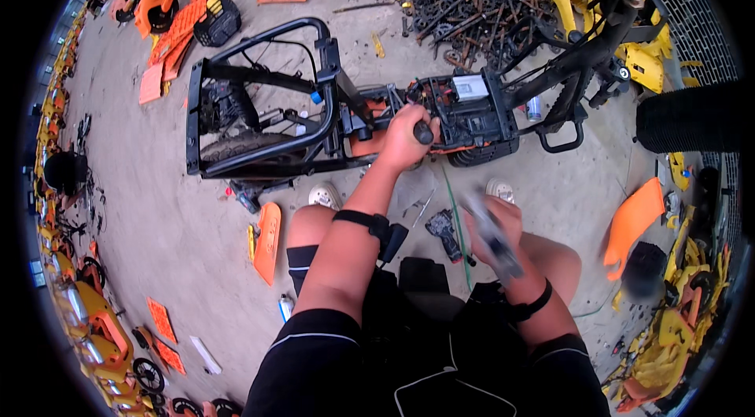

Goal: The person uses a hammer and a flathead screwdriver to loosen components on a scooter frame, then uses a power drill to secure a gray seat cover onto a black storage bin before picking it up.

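My left hand (403,139) is closed around a tool with a black handle (423,132); its round butt points up and its working end is hidden. The hand is over the middle of a scooter frame (329,110), beside a black compartment (472,122) with wires and a pale label. In my right hand (500,227) is a grey metal hand tool (497,242), smeared by motion, its kind unclear. That hand is raised above the floor, apart from the frame. A cordless drill (447,235) lies on the floor just left of it.
Rusty metal parts (480,4) are heaped beyond the frame. Yellow (645,67) and orange panels (635,220) lie at the right, with a black ribbed column (688,120). An orange piece (268,244) and a spray can (286,307) are near my left leg.
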The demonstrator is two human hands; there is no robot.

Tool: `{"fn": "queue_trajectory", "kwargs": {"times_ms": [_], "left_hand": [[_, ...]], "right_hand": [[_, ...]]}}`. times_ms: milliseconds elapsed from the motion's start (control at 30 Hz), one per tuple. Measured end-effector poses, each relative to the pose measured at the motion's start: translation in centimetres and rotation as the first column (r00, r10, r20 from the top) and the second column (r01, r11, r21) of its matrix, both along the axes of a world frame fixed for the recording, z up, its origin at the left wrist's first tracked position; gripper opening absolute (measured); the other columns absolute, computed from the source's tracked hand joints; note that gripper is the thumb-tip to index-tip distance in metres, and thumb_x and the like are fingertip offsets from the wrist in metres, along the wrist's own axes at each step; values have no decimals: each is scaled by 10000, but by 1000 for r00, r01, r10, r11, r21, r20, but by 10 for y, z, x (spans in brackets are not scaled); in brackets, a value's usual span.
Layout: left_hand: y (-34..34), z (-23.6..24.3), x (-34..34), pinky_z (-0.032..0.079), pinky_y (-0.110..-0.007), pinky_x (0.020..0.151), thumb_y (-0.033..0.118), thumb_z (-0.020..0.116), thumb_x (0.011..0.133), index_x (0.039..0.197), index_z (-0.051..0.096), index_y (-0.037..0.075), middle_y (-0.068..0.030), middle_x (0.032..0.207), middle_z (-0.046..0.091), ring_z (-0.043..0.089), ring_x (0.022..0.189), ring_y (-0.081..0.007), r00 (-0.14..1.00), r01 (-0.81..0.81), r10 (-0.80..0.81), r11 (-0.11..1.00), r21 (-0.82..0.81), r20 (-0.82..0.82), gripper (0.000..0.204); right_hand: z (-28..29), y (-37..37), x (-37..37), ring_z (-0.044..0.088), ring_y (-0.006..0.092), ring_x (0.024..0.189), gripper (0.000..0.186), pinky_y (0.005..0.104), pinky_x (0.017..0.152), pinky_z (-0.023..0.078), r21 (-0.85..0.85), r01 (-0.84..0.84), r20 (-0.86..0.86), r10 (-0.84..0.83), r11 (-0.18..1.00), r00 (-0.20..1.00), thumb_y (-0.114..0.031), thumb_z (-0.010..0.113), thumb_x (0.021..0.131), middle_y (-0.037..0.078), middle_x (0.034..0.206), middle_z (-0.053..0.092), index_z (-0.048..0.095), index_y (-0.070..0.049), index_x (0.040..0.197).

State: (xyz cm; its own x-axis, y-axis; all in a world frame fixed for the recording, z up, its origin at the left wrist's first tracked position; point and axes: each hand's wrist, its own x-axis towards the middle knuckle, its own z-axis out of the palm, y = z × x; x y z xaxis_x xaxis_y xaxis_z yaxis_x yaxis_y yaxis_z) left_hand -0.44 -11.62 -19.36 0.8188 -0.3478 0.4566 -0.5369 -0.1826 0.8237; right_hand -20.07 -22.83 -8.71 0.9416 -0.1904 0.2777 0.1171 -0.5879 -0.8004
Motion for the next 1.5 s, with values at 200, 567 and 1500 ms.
{"fn": "queue_trajectory", "kwargs": {"times_ms": [200,567,1500], "left_hand": [[-2,3,4,454,-394,647,74,762,811,743,513,37,-122,712,540,543,674,-314,999,14,-17,998,-60,-46,261],[-2,2,-1,463,-399,649,60,753,817,762,520,36,-126,723,537,552,692,-328,999,33,-33,999,-2,-26,241],[7,2,0,479,-449,696,74,753,791,747,524,42,-155,743,572,572,768,-383,995,95,-92,994,49,-47,235]], "right_hand": [[-8,-2,8,431,354,538,255,407,496,368,-43,-48,-64,45,998,997,-18,663,810,169,625,431,447,-11,674],[-23,-12,8,490,341,501,362,405,493,402,33,-119,26,118,992,993,-97,721,872,145,585,474,458,-29,633],[-7,-5,14,566,463,618,226,450,558,462,40,59,-140,-53,997,989,-121,711,822,226,661,570,573,24,715]]}}
